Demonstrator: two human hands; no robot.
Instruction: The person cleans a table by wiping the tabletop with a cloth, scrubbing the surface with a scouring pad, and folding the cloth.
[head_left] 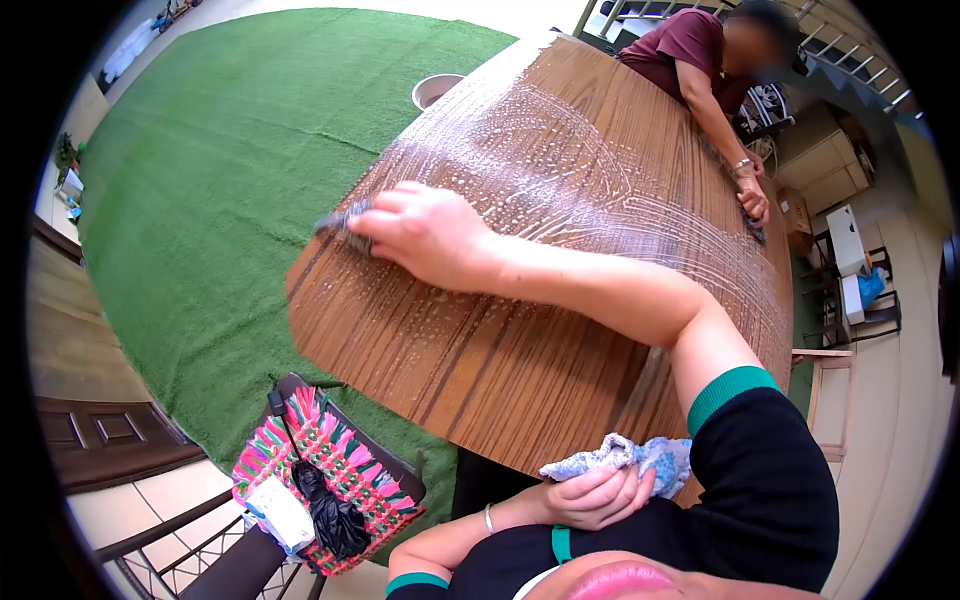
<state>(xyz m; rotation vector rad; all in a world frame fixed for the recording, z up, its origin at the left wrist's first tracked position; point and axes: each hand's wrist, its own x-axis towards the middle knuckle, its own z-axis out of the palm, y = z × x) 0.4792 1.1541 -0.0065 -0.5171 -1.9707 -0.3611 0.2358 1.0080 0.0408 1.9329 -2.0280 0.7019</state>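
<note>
My right hand (430,235) reaches across the wood-grain table (500,380) to its left edge, its fingers wrapped round a grey scrubber (345,225) that is blurred and sticks out past the rim. White suds (560,190) in streaks and dots cover much of the tabletop. Close to my body, at the near edge of the table, my left hand (600,497) is closed on a crumpled white and blue cloth (665,460).
A co-worker (680,50) leans over the far right edge, one hand on a dark pad (757,232). A white basin (437,90) stands on the green carpet (220,170). Near left is a chair with a colourful woven cover (375,490), black bag (335,515) and white packet (280,512).
</note>
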